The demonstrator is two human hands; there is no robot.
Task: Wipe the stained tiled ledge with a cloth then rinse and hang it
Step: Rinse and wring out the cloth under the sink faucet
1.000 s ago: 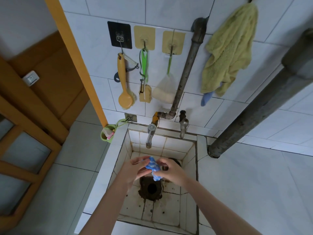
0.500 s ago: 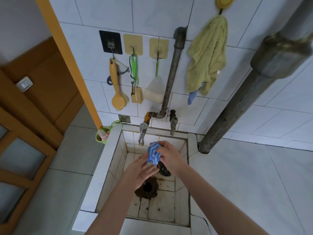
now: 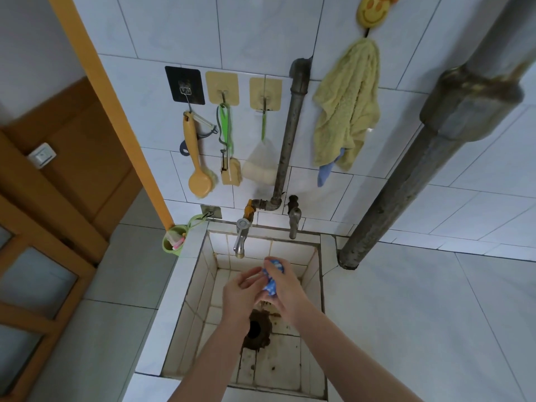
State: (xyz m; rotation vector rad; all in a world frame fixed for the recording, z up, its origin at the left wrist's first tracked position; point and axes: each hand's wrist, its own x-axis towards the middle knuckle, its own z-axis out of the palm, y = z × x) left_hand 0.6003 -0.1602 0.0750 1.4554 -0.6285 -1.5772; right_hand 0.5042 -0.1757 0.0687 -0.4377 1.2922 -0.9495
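Over the tiled sink basin (image 3: 313, 285), my right hand (image 3: 285, 288) grips a bunched blue-and-white cloth (image 3: 271, 281), with cloth showing above and below its fingers. My left hand (image 3: 242, 291) sits just left of the cloth, its fingertips touching the bundle; its fingers look relaxed. Both hands hover under the left tap (image 3: 240, 239), above the dark drain hole (image 3: 255, 329). No water stream is visible. The white tiled ledge (image 3: 420, 314) spreads to the right of the basin.
A second tap (image 3: 293, 219) stands to the right of the first. Wall hooks carry a yellow brush (image 3: 197, 158), a green tool (image 3: 226, 134) and a netted soap (image 3: 261, 163). A yellow-green towel (image 3: 346, 105) hangs from a smiley hook (image 3: 371, 10). A thick grey pipe (image 3: 420, 158) crosses right.
My hands moved up the basin toward the taps with the cloth. My right hand took the bundle into its grip while the left slid beside it. The camera tilted upward.
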